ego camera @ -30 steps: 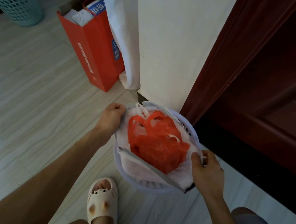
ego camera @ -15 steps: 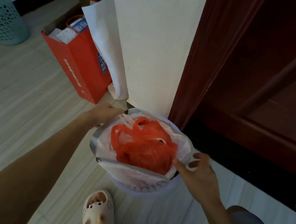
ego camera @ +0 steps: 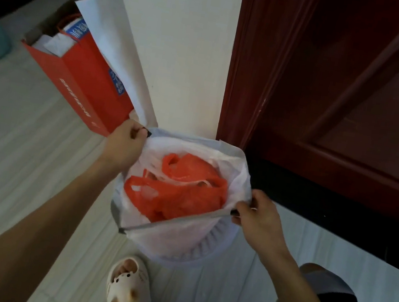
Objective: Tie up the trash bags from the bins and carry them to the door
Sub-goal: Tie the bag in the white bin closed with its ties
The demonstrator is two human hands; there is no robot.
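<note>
The bag (ego camera: pixel 168 240) rim is pinched by left hand (ego camera: pixel 123 149) and right hand (ego camera: pixel 260 220) fingers (ego camera: pixel 250 203) — jerked unevenly, it could tear.

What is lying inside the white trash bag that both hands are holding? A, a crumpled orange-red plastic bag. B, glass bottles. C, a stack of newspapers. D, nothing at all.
A: a crumpled orange-red plastic bag fills the white trash bag, whose rim the left hand and right hand grip.
</note>
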